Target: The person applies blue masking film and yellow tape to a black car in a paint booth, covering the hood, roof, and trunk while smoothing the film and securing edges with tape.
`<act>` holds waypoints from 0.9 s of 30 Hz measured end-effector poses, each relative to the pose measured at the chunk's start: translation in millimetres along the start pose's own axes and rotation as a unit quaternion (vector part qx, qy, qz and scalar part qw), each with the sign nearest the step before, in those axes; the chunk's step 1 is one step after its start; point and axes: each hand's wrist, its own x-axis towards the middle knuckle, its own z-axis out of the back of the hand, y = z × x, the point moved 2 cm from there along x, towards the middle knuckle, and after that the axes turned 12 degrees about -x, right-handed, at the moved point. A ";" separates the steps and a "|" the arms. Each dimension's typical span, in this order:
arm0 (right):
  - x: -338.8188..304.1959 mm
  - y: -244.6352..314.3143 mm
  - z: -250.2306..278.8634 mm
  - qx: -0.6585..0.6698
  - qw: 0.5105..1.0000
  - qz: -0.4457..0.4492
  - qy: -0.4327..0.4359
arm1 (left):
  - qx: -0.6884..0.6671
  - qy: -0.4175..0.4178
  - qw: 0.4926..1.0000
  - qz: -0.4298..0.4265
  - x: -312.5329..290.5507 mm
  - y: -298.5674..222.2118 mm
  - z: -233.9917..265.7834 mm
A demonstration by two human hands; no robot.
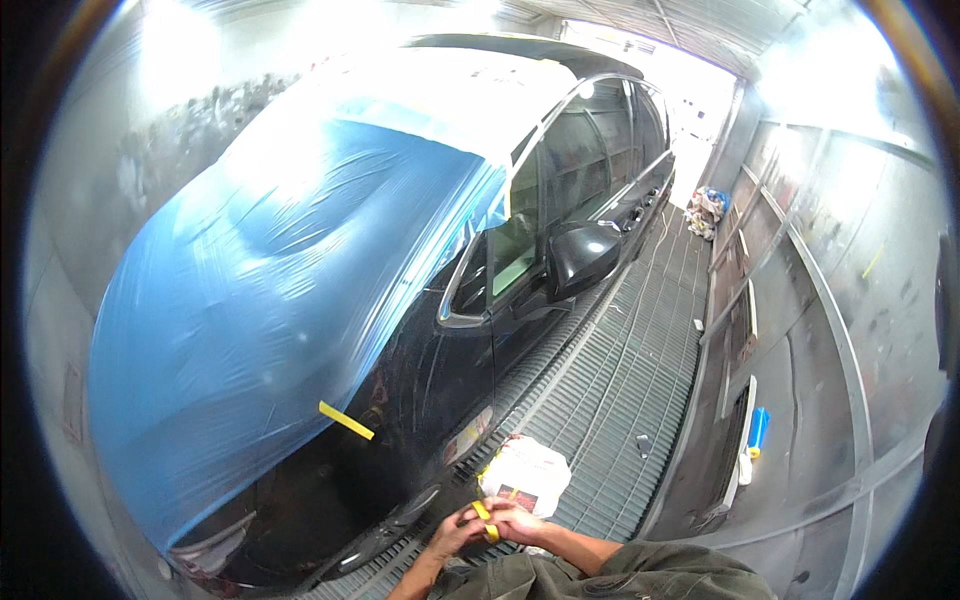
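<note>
Both of my hands come together low in the view, in front of the black car's front fender. My left hand [457, 532] is closed with its fingertips at a yellow masking tape roll [491, 533]. My right hand [516, 523] is closed around the same tape from the other side. A short length of tape stands up between the fingers. Blue plastic film [290, 290] covers the car's hood and windshield. One yellow tape strip [346, 421] fixes the film's edge to the black fender [420, 390].
A white plastic bag [530, 472] lies on the grated floor [610, 400] just beyond my hands. The black side mirror [583, 257] juts out from the car. Along the right wall are a blue roll [759, 432] and, farther off, a bundle of plastic [707, 212].
</note>
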 end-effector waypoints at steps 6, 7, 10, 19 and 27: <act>-45.0 10.5 -3.7 -0.047 0.987 -0.095 -0.118 | 0.299 0.151 0.921 -0.198 4.8 -19.0 -37.2; -50.2 10.3 -2.6 -0.071 0.985 -0.105 -0.117 | 0.363 0.141 0.900 -0.195 -2.9 -24.1 -47.8; -73.1 -0.4 14.5 -0.067 0.996 -0.059 -0.030 | 0.359 0.258 0.887 -0.131 -1.1 -35.0 -80.2; -86.9 40.9 -3.3 -0.518 0.843 -0.106 0.095 | 0.470 0.402 0.784 0.050 18.9 -57.1 -176.5; -146.5 50.8 128.5 -0.596 0.798 0.018 -0.088 | 0.544 0.401 0.728 -0.112 95.4 29.8 -276.5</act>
